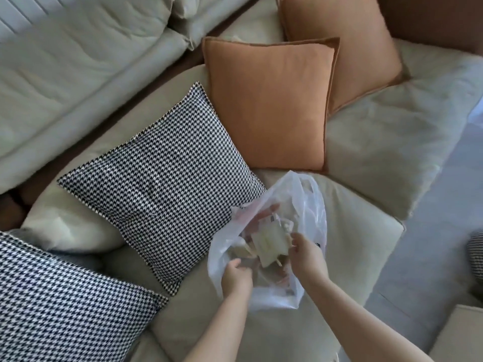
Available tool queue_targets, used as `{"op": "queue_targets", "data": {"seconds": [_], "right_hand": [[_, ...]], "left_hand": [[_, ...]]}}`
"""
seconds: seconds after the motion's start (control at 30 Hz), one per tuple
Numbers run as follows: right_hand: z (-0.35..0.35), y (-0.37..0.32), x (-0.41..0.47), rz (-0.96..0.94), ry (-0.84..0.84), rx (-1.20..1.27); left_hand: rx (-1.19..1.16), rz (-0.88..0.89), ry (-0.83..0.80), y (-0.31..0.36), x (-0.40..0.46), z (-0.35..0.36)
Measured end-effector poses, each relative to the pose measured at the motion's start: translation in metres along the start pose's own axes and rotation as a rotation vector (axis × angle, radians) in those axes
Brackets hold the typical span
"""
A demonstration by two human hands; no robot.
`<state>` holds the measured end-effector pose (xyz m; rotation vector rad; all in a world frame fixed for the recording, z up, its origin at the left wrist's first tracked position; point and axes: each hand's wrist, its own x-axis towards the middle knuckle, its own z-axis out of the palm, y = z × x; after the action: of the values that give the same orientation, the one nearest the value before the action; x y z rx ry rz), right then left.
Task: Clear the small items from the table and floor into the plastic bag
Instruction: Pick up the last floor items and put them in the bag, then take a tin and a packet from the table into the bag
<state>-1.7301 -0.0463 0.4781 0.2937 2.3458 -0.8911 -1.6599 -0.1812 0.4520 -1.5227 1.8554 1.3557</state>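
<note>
Head view: plastic bag [308, 205] over sofa cushion [352, 231], left hand [236, 279] gripping near rim, right hand [304, 253] pinching rim apart, probably keeping mouth open for items.

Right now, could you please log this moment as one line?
left hand: grips bag rim | right hand: pinches other rim | plastic bag: open, pale items inside | over sofa

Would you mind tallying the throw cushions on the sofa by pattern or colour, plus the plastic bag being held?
Orange cushions: 2
Houndstooth cushions: 2
Plastic bag: 1
Total: 5
A further patterned edge at the right border is too cropped to count.
</note>
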Motion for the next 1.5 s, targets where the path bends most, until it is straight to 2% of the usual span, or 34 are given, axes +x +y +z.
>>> {"op": "queue_targets", "data": {"seconds": [0.23, 0.43, 0.63, 0.83, 1.13, 1.5], "right_hand": [[-0.027, 0.029, -0.040, 0.107, 0.097, 0.063], [-0.044, 0.077, -0.093, 0.241, 0.192, 0.049], [-0.060, 0.145, -0.146, 0.373, 0.299, 0.068], [-0.063, 0.217, -0.203, 0.531, 0.404, 0.191], [-0.042, 0.338, -0.303, 0.709, 0.466, 0.358], [-0.001, 0.495, -0.420, 0.885, 0.484, 0.458]], "left_hand": [[0.176, 0.265, -0.272, 0.021, -0.053, 0.004], [0.479, 0.487, -0.453, 0.017, -0.097, 0.031], [0.900, 0.725, -0.539, 0.001, -0.145, 0.073], [1.098, 0.890, -0.660, -0.032, -0.199, 0.117], [1.322, 1.007, -0.751, -0.122, -0.277, 0.187], [1.505, 0.999, -0.839, -0.271, -0.360, 0.253]]}}
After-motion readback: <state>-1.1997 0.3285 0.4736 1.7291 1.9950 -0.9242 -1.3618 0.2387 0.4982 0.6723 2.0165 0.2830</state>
